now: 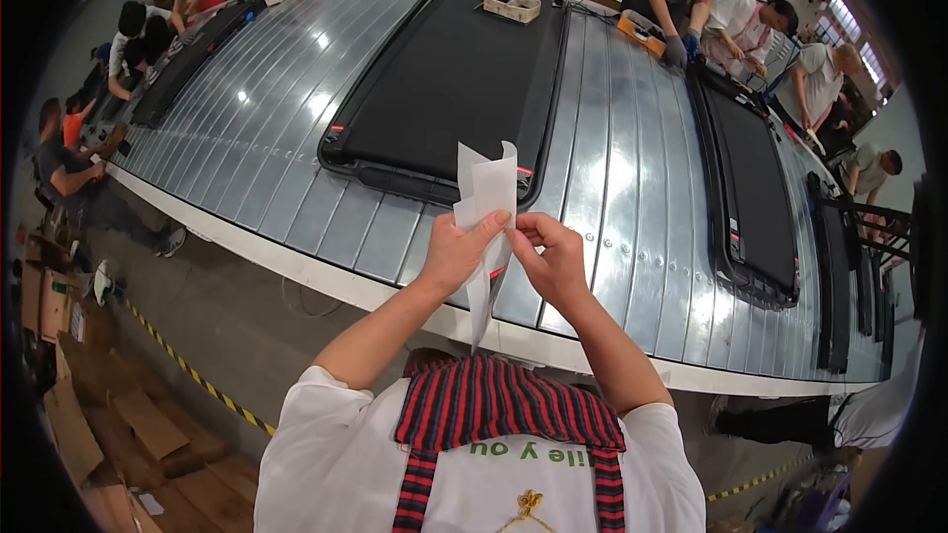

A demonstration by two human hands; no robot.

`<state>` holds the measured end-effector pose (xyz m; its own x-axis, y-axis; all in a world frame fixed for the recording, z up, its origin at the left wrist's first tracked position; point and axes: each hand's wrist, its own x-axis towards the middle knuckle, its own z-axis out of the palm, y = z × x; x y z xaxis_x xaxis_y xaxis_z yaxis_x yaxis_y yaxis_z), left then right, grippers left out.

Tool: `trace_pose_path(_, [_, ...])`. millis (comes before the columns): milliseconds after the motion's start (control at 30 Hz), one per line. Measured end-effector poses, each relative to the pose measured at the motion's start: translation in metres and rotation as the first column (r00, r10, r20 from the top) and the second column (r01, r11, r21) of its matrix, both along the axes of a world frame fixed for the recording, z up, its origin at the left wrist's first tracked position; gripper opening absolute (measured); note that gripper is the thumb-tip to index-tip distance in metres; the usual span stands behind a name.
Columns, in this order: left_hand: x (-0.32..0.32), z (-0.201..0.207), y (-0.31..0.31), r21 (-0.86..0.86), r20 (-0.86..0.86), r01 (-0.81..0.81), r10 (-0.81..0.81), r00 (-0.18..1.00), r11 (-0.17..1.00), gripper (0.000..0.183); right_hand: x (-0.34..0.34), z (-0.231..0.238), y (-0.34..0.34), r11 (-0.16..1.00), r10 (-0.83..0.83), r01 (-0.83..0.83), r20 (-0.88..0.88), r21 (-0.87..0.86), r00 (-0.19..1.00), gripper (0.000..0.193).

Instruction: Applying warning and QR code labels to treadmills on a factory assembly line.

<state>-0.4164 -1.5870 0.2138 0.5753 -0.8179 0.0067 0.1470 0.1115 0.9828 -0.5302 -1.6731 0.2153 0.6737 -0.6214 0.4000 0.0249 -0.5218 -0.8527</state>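
My left hand (464, 247) is closed round a bundle of white paper sheets (494, 183), its thumb pressed flat across the front. The sheets fan upward, and one long piece hangs below the hand. At their right edge my right hand (551, 255) is curled in a pinch, fingertips against the paper; what exactly lies between them is too small to tell. Just beyond the sheets lies a large black framed panel (444, 79), with small red tags at its near corners. A small red patch shows under my hands beside the hanging paper.
The panel rests on a long metal slatted conveyor (632, 178) with a white edge. Another black panel (746, 188) lies to the right. A small parts box (512, 6) sits on the middle panel. Several people work along the far side. Flattened cardboard (148, 424) lies at lower left.
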Motion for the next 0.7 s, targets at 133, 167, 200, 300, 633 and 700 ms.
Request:
trace_pose_path(133, [0.003, -0.003, -0.004, 0.040, 0.052, -0.046, 0.044, 0.998, 0.998, 0.038, 0.000, -0.002, -0.007, 0.999, 0.015, -0.014, 0.030, -0.036, 0.999, 0.010])
trace_pose_path(167, [0.002, 0.002, -0.005, 0.053, 0.085, -0.051, 0.047, 0.995, 0.997, 0.038, 0.000, -0.001, -0.008, 0.999, 0.020, -0.019, 0.035, -0.033, 0.999, 0.010])
trace_pose_path(200, [0.002, 0.004, -0.006, 0.065, 0.118, -0.057, 0.049, 0.992, 0.996, 0.038, 0.001, 0.001, -0.009, 0.999, 0.030, -0.029, 0.046, -0.026, 0.999, 0.010])
trace_pose_path(300, [0.002, 0.005, -0.013, 0.059, 0.100, -0.050, 0.044, 0.994, 0.997, 0.038, -0.001, -0.007, -0.024, 0.997, 0.070, -0.072, 0.051, 0.032, 0.996, 0.010])
trace_pose_path(633, [0.038, -0.015, -0.032, -0.002, 0.243, -0.175, 0.170, 0.955, 0.985, 0.035, -0.002, -0.032, -0.059, 0.844, -0.165, 0.048, 0.173, 0.535, 0.971, 0.010])
trace_pose_path(700, [0.063, -0.017, -0.025, 0.015, 0.226, -0.175, 0.167, 0.960, 0.984, 0.033, 0.001, -0.023, -0.060, 0.931, -0.304, 0.229, 0.255, 0.283, 0.918, 0.010])
